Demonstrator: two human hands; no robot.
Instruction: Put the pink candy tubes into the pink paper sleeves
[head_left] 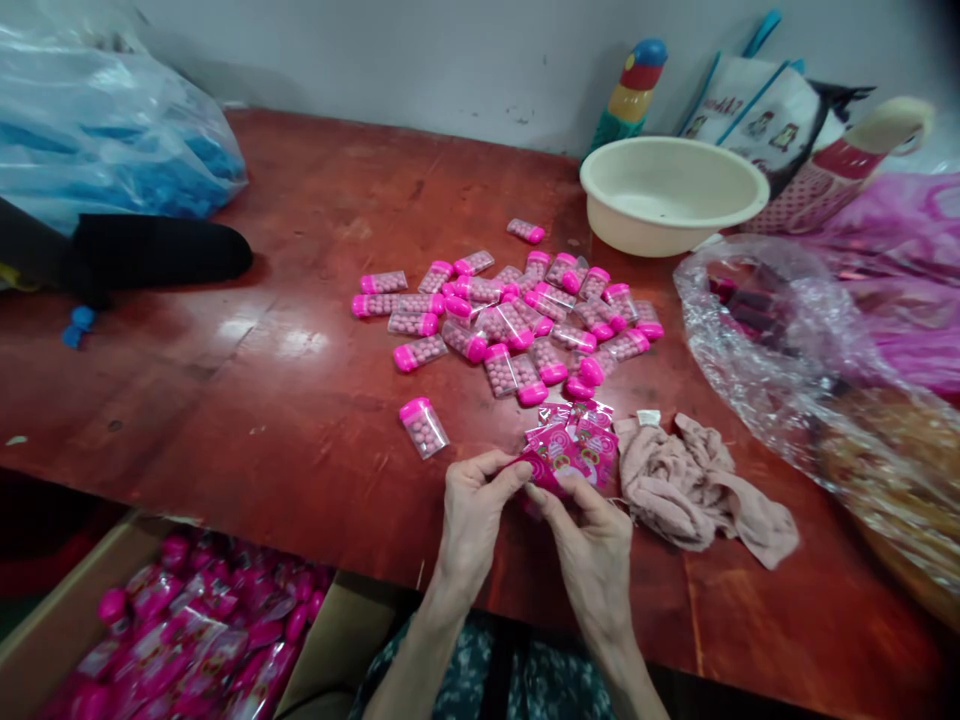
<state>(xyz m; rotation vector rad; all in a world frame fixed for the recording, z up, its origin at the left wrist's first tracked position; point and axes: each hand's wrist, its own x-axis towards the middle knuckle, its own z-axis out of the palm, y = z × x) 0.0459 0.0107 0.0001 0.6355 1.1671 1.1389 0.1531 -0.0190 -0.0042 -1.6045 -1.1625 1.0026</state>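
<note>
My left hand (pixel 474 510) and my right hand (pixel 598 550) meet near the table's front edge. Between their thumbs and fingers they pinch a small pink printed label (pixel 541 470); part of it is hidden by the fingers. Just beyond lies a loose pile of similar pink printed labels (pixel 592 448). A single clear container of pink candy balls with a bright pink cap (pixel 424 430) lies to the left of my left hand. Farther back, several more such candy containers (pixel 501 327) are scattered in a heap, most on their sides.
A crumpled beige cloth (pixel 675 490) lies right of my hands. Behind it are a clear plastic bag (pixel 757 350) and a cream basin (pixel 675 180). At lower left, a cardboard box (pixel 67 600) holds pink-capped packs. A bag of blue pieces (pixel 112 150) sits at back left.
</note>
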